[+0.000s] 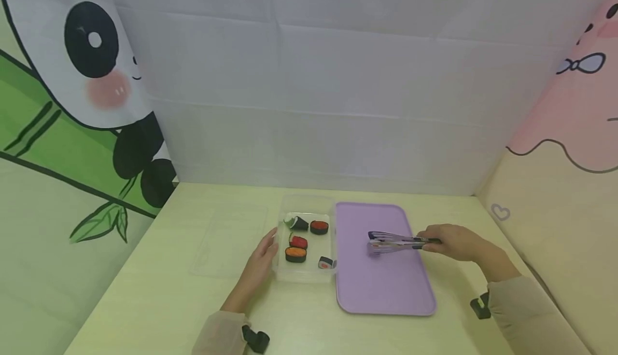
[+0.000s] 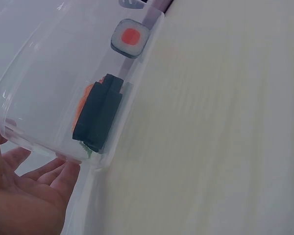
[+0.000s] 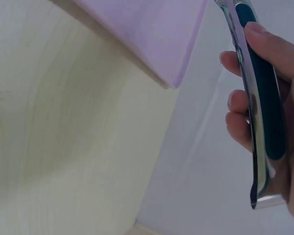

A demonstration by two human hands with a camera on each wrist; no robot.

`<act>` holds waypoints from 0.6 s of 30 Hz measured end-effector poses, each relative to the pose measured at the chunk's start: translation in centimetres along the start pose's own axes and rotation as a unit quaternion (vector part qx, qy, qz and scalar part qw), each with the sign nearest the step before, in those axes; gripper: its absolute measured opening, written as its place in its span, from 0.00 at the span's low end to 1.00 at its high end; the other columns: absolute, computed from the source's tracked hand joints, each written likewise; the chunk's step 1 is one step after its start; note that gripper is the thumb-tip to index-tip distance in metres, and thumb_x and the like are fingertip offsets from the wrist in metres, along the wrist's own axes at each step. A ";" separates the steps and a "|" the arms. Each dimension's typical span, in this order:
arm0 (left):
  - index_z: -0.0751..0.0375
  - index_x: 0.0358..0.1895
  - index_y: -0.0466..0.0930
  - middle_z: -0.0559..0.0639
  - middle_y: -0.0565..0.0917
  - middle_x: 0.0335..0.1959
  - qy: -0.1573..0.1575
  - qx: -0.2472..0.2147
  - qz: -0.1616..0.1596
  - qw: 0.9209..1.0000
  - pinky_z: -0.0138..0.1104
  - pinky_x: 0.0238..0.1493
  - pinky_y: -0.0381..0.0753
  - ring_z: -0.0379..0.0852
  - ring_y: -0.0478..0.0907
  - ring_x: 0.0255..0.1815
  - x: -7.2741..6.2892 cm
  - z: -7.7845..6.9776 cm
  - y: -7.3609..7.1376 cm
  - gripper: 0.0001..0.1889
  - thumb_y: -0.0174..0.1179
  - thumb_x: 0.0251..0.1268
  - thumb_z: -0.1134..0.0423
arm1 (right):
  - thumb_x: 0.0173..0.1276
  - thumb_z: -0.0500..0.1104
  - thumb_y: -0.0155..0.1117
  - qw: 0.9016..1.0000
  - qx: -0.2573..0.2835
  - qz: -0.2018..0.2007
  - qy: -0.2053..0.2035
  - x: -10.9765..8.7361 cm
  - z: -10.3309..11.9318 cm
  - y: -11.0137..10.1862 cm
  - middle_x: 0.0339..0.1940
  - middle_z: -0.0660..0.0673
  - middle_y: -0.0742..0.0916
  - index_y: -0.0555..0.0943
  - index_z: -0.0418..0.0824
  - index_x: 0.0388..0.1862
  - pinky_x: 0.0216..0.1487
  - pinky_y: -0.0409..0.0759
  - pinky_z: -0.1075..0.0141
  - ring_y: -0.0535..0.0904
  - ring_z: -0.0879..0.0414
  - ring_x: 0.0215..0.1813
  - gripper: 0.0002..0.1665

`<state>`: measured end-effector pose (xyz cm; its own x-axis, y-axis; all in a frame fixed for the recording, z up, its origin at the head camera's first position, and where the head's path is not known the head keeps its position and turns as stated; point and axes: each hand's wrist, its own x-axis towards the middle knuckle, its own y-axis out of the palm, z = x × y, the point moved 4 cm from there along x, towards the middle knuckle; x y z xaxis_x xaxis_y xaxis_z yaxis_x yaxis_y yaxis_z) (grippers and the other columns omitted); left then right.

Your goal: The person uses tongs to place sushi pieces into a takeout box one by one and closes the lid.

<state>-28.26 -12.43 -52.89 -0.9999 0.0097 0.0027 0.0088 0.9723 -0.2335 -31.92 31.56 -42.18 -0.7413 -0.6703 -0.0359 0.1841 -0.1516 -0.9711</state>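
Observation:
My left hand (image 1: 260, 258) rests against the left wall of a clear plastic container (image 1: 304, 277), its fingers touching the side. Inside lie several toy sushi pieces: a cone-shaped hand roll (image 1: 299, 223), a red-topped piece (image 1: 319, 227), another red one (image 1: 298, 242), an orange-topped piece (image 1: 296, 254) and a small sushi roll (image 1: 325, 263) near the right front corner. In the left wrist view, the sushi roll (image 2: 131, 38) shows through the wall. My right hand (image 1: 454, 241) grips metal tongs (image 3: 264, 98) by their dark-padded handles. The tongs' tips hover over a purple tray (image 1: 386, 290).
The tray stands right beside the container, on its right. A clear flat lid (image 1: 227, 248) lies on the pale wooden table (image 1: 159, 296) to the left. A grey-white cloth wall (image 1: 309, 146) closes off the back, with printed panels at both sides.

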 end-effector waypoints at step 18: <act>0.57 0.76 0.56 0.68 0.62 0.71 0.001 0.013 -0.002 1.000 0.60 0.66 0.59 0.67 0.58 0.71 -0.4 -0.7 -0.1 0.26 0.44 0.80 0.56 | 0.73 0.47 0.61 0.998 0.000 -0.033 -0.044 6.5 6.3 -2.2 0.46 0.50 0.84 0.82 0.40 0.54 0.46 0.78 0.53 0.79 0.55 0.45 0.17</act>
<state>-27.84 -12.39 -52.18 -1.0000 0.0057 0.0062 0.0040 0.9662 -0.2578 -33.11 22.99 -38.80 -0.6917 -0.7205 0.0492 0.1368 -0.1976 -0.9707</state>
